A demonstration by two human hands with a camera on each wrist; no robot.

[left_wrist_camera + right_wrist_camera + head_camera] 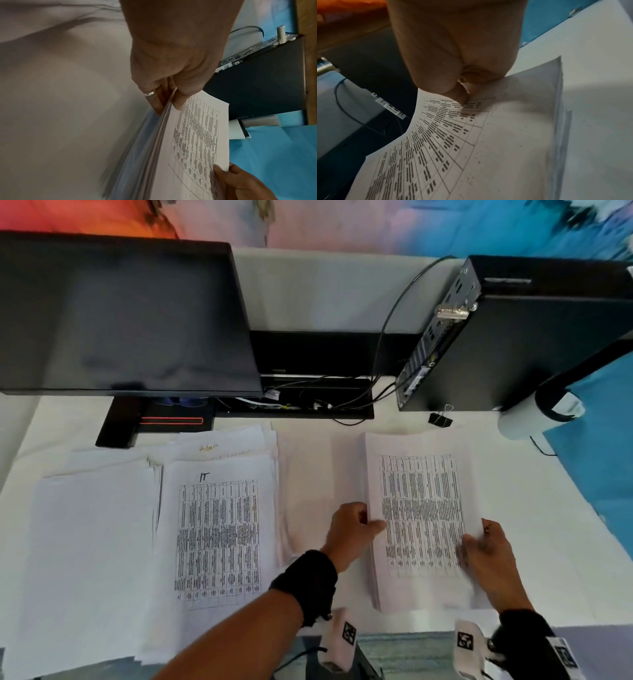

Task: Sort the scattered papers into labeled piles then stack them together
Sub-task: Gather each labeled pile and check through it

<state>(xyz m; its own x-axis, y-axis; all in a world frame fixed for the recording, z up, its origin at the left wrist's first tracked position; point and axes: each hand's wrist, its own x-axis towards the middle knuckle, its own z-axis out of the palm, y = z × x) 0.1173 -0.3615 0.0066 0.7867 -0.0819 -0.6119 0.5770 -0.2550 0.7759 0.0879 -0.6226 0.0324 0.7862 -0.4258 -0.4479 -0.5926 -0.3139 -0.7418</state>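
On the right half of the white desk (534,508), a thick stack of printed sheets (423,518) is held by both hands: the left hand (352,529) pinches its left edge, the right hand (489,556) clamps its right edge. To the left lie the pile marked "IT" (219,535) and a blank-topped pile (92,542). The step looks like squaring this stack; next it probably needs a level carry onto the other piles, without sheets slipping.

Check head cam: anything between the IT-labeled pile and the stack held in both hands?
Head view: between the IT pile and the held stack lie pale blank sheets on the table, plus the left hand gripping the stack's edge.
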